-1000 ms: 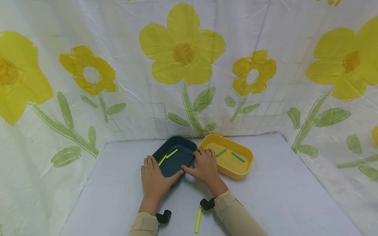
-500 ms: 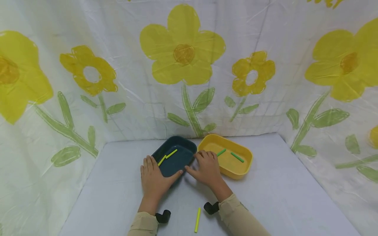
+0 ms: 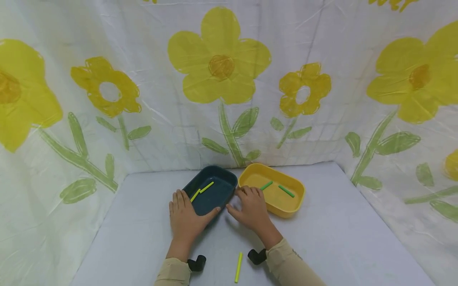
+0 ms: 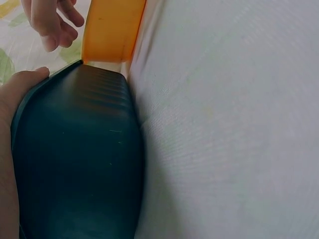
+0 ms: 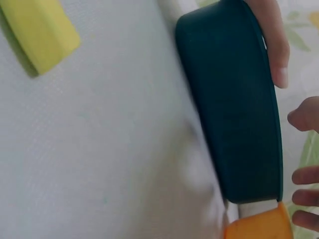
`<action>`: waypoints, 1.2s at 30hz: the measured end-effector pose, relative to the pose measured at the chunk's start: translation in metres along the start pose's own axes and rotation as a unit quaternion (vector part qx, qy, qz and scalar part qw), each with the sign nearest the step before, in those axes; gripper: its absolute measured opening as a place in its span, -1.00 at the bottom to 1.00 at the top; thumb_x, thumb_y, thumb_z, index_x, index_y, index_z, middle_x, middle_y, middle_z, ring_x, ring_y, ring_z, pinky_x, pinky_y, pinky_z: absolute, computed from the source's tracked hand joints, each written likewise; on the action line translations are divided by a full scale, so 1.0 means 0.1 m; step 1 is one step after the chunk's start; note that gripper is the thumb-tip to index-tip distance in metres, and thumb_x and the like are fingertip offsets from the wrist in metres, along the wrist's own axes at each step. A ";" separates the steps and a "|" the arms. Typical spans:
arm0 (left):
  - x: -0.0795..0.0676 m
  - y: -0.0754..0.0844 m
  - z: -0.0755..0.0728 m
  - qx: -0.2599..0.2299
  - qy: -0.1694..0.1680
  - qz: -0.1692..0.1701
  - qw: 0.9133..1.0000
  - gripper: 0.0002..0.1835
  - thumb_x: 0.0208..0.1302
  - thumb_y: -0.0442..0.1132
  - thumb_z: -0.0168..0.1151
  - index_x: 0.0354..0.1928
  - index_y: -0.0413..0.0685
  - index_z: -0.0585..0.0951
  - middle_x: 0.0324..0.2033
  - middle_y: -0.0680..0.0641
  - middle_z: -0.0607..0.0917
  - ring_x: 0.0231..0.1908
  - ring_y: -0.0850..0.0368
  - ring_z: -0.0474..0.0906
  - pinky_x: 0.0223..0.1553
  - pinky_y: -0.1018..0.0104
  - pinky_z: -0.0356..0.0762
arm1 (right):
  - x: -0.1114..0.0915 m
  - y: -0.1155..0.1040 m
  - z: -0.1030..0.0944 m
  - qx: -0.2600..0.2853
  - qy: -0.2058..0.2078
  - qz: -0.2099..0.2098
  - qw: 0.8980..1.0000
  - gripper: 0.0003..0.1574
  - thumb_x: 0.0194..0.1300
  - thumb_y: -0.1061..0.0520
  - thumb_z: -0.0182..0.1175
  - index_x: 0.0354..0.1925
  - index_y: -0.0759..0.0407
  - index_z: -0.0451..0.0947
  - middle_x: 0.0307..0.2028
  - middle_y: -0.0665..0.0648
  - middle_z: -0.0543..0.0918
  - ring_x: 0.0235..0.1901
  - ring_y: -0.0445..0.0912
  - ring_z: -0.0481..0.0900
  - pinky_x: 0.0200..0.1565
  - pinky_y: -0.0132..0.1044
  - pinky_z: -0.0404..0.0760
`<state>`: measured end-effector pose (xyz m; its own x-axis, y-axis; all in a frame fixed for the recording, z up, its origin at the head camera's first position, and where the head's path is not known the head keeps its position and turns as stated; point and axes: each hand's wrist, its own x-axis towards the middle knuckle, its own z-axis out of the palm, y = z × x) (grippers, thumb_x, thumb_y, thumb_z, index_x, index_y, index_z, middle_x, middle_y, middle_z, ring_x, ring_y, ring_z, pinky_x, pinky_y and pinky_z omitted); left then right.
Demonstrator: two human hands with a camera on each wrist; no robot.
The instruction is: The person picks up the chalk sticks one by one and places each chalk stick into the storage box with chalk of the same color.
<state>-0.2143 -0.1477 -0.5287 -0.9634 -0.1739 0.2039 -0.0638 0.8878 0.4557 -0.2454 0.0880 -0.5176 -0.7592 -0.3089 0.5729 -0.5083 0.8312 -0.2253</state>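
The left hand (image 3: 187,218) holds the near end of the dark teal tray (image 3: 214,198), fingers along its left side and thumb (image 5: 275,50) over the near rim. Two yellow-green sticks (image 3: 206,187) lie inside that tray. Just off the tray's right end, the right hand (image 3: 252,208) has thumb and fingers apart; the right wrist view shows a gap between its fingertips (image 5: 305,174) and the rim. Behind this hand stands a yellow tray (image 3: 291,206) with two green sticks (image 3: 286,191) in it. The undersides of both trays are hidden.
Another yellow-green stick (image 3: 238,267) lies on the white tabletop (image 3: 340,238), between the forearms. At their corners the two trays meet or nearly so. A white curtain (image 3: 161,131) with yellow flowers hangs behind and beside the table.
My right hand has let go of the teal tray and drawn slightly away from its right end. The left hand keeps its place; both trays and the sticks lie as before.
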 end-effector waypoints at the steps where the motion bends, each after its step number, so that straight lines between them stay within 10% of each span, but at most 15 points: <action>1: 0.00 0.00 0.00 -0.001 0.000 0.000 1.000 0.70 -0.11 0.88 0.07 0.66 -0.41 -0.16 0.67 -0.43 -0.05 0.69 -0.32 -0.20 0.67 -0.31 -0.18 | -0.01 0.00 0.00 0.000 0.000 -0.001 1.000 -0.41 0.22 -0.33 0.48 -0.03 0.06 0.75 -0.02 0.09 0.73 -0.01 0.06 0.67 0.19 0.10 0.57; 36: 0.01 0.00 0.01 -0.001 0.006 0.000 1.000 0.69 -0.11 0.87 0.08 0.67 -0.41 -0.12 0.66 -0.43 -0.02 0.69 -0.33 -0.17 0.67 -0.30 -0.20 | -0.29 -0.08 -0.06 0.054 -0.105 0.023 0.993 -0.44 0.28 -0.31 0.43 0.01 0.04 0.74 -0.03 -0.03 0.69 -0.09 -0.13 0.63 -0.11 -0.19 0.70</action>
<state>-0.2151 -0.1478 -0.5293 -0.9600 -0.1797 0.2147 -0.0635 0.8866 0.4582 -0.2173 0.0934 -0.5276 -0.8447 -0.3715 0.3853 -0.5034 0.7959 -0.3363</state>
